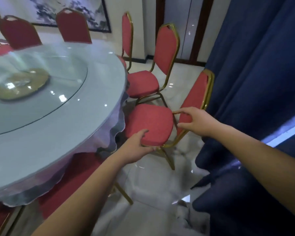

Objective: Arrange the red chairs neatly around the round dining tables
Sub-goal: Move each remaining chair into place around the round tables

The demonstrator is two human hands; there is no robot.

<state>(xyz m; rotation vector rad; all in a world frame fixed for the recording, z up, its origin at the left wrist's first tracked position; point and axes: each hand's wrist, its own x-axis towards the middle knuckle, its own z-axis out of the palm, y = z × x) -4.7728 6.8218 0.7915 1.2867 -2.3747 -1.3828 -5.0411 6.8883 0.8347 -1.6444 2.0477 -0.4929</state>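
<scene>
Chair: left hand grips seat, right hand pinches backrest. Glass-topped table 9 o'clock, navy curtain 3 o'clock.

No readable text, labels, brands, numbers or signs on anything in view.

Red gold-framed chair stands upright beside round table.

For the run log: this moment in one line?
left hand grips seat of red padded gold-framed chair | right hand holds backrest | beside round glass-topped table
</scene>
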